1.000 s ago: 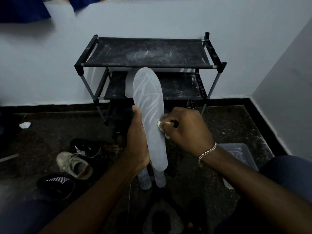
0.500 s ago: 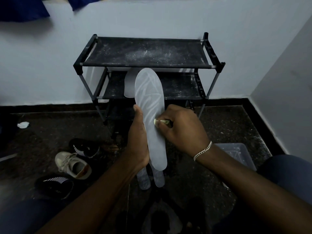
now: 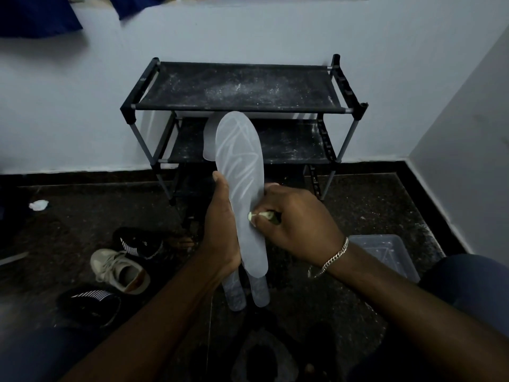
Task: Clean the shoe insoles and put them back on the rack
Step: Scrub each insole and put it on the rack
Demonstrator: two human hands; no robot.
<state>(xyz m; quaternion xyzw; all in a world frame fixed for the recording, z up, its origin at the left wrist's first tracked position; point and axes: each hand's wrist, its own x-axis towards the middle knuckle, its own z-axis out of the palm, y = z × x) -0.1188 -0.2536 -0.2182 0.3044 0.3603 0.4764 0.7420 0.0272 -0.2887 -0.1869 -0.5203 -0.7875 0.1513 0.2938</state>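
My left hand [image 3: 221, 230] grips a pale grey insole [image 3: 241, 172] by its left edge and holds it upright in front of me; white streaks cross its upper half. My right hand [image 3: 297, 224] holds a small pale-tipped scrubbing tool [image 3: 261, 215], pressed against the insole's right side near the middle. Another pale insole [image 3: 208, 139] lies on the middle shelf of the black rack [image 3: 239, 86], partly hidden behind the held one. Two more insoles [image 3: 248, 292] lie on the floor below my hands.
Several shoes lie on the dark floor at left: a beige sneaker [image 3: 121, 270] and two black striped ones [image 3: 137, 242]. A clear plastic tub [image 3: 385, 253] sits at right by my knee. A crumpled white scrap [image 3: 38, 205] lies far left. Walls close in behind and right.
My right hand with the scrubbing tool has shifted a little along the middle of the insole. My left hand keeps the same grip and the insole stays upright.
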